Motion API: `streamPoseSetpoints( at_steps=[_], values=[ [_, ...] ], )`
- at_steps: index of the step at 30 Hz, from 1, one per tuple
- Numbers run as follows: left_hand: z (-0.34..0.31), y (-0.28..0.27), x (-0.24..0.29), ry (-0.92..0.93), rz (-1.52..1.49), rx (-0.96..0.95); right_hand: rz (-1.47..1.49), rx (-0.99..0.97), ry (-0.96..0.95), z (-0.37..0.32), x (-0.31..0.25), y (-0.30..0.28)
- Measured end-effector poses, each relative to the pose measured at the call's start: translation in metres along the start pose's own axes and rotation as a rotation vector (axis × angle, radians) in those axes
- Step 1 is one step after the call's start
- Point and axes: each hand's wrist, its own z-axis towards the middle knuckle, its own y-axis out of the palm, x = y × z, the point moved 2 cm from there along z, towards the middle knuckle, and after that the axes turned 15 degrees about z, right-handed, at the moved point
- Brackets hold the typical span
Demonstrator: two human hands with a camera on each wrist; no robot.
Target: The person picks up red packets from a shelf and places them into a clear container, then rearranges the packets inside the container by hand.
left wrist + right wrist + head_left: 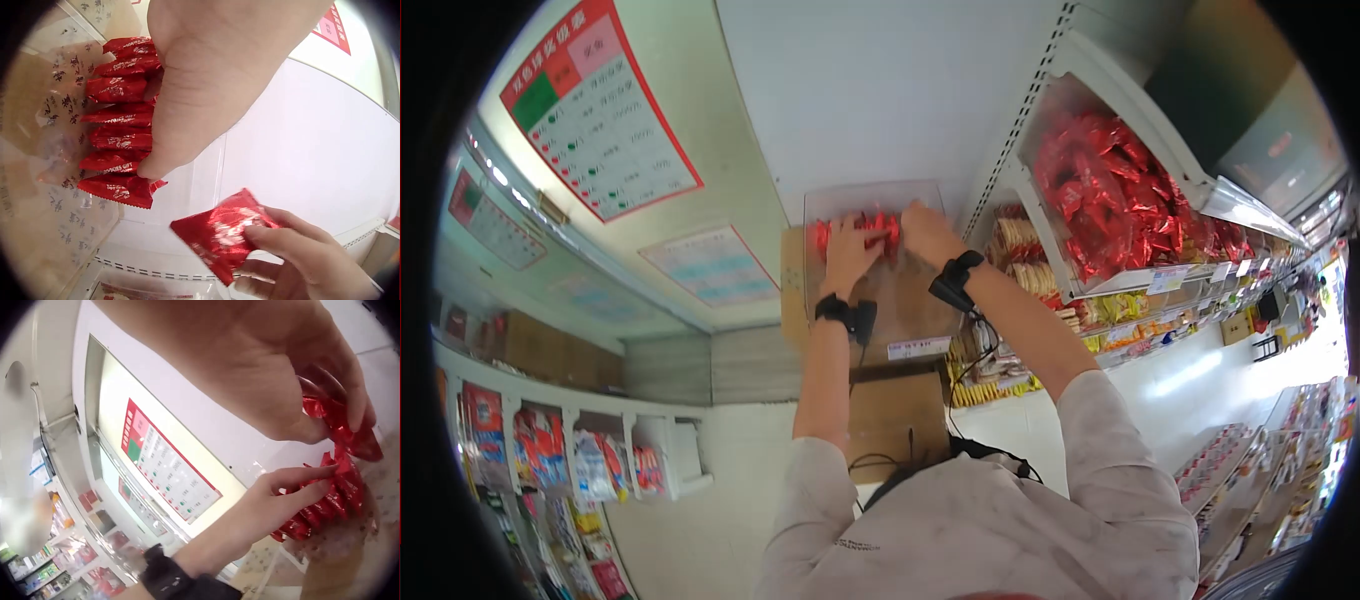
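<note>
A row of shiny red cookie packets [119, 134], with "COOKIES GIFT" printed on some, stands upright along one end of a clear plastic bin [830, 305]. My left hand [850, 255] lies over this row. Its straight thumb [172, 150] rests along the packets, the tip near the end of the row; the left wrist view hides its other fingers. Beside the row's end, my right hand [300, 250] pinches a single red cookie packet [215, 232] between thumb and fingers. In the right wrist view that packet overlaps the row.
A cardboard box [895, 410] is below the bin, close to my body. At the right, a shelf tray [1100, 200] holds many red packets, with yellow snack packs [1000, 390] lower down. A white panel [850, 90] rises behind the bin; a red-bordered poster [605, 120] hangs left.
</note>
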Motion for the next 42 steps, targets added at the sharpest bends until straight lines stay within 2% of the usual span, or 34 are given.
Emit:
streamPoseSetpoints(
  at_steps=[2, 5, 8, 10, 12, 15, 18, 21, 23, 24, 25, 26, 27, 30, 31, 32, 36, 38, 40, 41, 42],
  values=[
    [0.003, -0.004, 0.002, -0.003, 0.003, -0.052, 0.012, 0.0, -0.021, 0.016, 0.014, 0.012],
    [0.002, -0.012, 0.007, -0.027, -0.046, -0.068, 0.112, -0.101, 0.132, 0.019, 0.008, 0.003],
    [0.002, -0.004, 0.004, -0.052, -0.03, -0.036, 0.121, -0.091, 0.103, 0.025, 0.015, 0.016],
    [0.006, -0.007, 0.003, -0.023, -0.018, -0.068, 0.156, -0.167, 0.136, 0.018, 0.003, 0.0],
    [0.003, -0.006, 0.003, -0.012, -0.033, -0.046, 0.205, 0.004, 0.095, 0.023, 0.014, 0.01],
    [0.003, -0.009, 0.007, -0.005, -0.016, -0.028, 0.208, 0.03, 0.125, 0.025, 0.017, 0.015],
    [0.008, -0.013, 0.008, -0.062, -0.104, -0.037, 0.244, -0.039, 0.218, 0.028, 0.014, 0.014],
    [0.014, -0.023, 0.02, 0.071, -0.198, 0.044, 0.203, -0.259, 0.105, 0.02, 0.008, -0.002],
    [0.014, 0.002, 0.013, 0.186, -0.312, -0.003, 0.344, -0.096, -0.012, 0.009, 0.008, 0.005],
    [0.011, 0.014, 0.007, 0.227, -0.287, -0.005, 0.471, -0.116, 0.01, 0.006, 0.007, 0.004],
    [0.008, 0.026, -0.001, 0.211, -0.209, -0.099, 0.542, -0.185, 0.146, 0.002, -0.001, -0.001],
    [0.008, 0.025, -0.003, 0.231, -0.218, -0.098, 0.549, -0.205, 0.165, -0.008, -0.016, -0.019],
    [0.007, 0.022, -0.002, 0.142, -0.273, -0.165, 0.562, -0.233, 0.18, -0.016, -0.028, -0.03],
    [0.006, 0.007, 0.008, 0.227, -0.215, -0.164, 0.483, -0.124, 0.045, -0.027, -0.026, -0.013],
    [0.008, 0.008, 0.008, 0.233, -0.219, -0.173, 0.477, -0.066, 0.065, -0.041, -0.034, -0.019],
    [0.008, 0.01, 0.009, 0.255, -0.22, -0.186, 0.536, -0.072, -0.031, -0.055, -0.04, -0.027],
    [0.009, 0.006, 0.008, 0.369, -0.135, -0.207, 0.757, -0.141, -0.376, -0.142, -0.08, -0.104],
    [0.012, 0.016, 0.003, 0.421, -0.085, -0.182, 0.964, -0.147, -0.559, -0.185, -0.104, -0.159],
    [0.01, 0.028, -0.003, 0.448, -0.061, -0.147, 0.871, 0.047, -0.648, -0.213, -0.111, -0.207],
    [0.01, -0.001, 0.015, 0.306, -0.132, -0.217, 0.775, 0.153, -0.603, -0.221, -0.102, -0.22],
    [0.009, -0.002, 0.015, 0.303, -0.135, -0.212, 0.675, 0.259, -0.556, -0.228, -0.094, -0.233]
  ],
)
